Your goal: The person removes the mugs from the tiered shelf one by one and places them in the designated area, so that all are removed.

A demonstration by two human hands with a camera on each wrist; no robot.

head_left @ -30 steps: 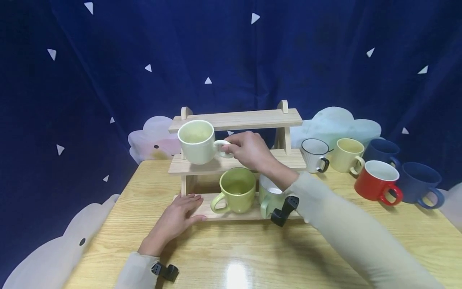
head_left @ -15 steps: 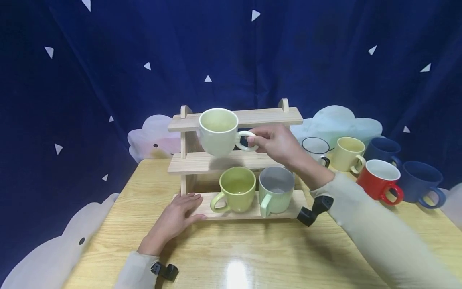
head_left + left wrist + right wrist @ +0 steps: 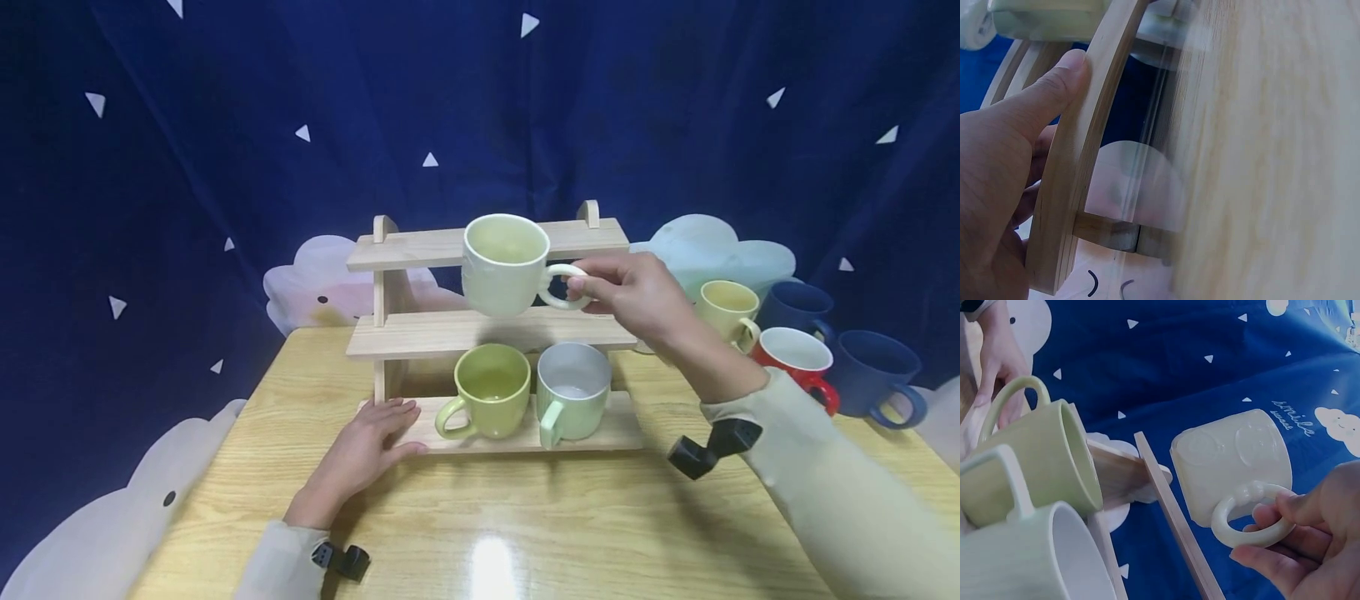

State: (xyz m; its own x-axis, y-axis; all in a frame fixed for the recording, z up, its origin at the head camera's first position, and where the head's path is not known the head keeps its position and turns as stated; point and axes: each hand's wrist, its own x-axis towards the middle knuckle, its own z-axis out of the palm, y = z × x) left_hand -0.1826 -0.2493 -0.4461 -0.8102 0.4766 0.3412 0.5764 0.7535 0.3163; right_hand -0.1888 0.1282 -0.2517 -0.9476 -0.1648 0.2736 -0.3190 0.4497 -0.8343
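Rack point(image 3: 405, 335) bears olive mug point(image 3: 497, 410) and mint mug point(image 3: 583, 417), six o'clock; right hand point(image 3: 641, 293) pinches cream mug point(image 3: 498, 287), not yet set down; left hand point(image 3: 362, 442) rests, relaxed; red mug point(image 3: 797, 372) untouched, three o'clock.

Wooden table point(image 3: 570, 517) bore rack point(image 3: 416, 335); red mug point(image 3: 793, 352), yellow mug point(image 3: 724, 318), two blue mugs point(image 3: 870, 379) stood right of it. Rack's bottom shelf point(image 3: 624, 423) held olive mug point(image 3: 495, 402), mint mug point(image 3: 581, 408), my left hand point(image 3: 365, 443).

Two mugs point(image 3: 498, 414) on bottom shelf point(image 3: 624, 423), other mugs point(image 3: 861, 388) rightward
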